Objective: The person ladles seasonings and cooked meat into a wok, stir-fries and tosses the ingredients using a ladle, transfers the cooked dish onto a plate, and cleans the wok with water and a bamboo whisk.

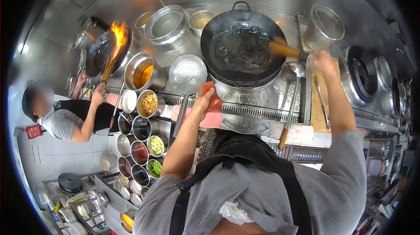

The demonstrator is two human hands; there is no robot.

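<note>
A bamboo wok brush (283,48), blurred by motion, is gripped in my right hand (322,62); its bristles reach over the right rim of a large black wok (216,23). Bubbly water appears to lie in the bottom of the wok. My left hand (202,103) is closed on a folded red cloth (214,99), just in front of the wok's near left edge. Beside that hand rests a perforated skimmer (188,74). Below my right hand, a ladle (291,99) with a wooden handle lies on the steel range.
To the left, a co-worker (65,119) holds a similar brush at a flaming wok (98,51). Several metal pots of ingredients (149,104) crowd the left side. A stock pot (166,23) stands at the back, and a strainer (326,23) sits at the back right.
</note>
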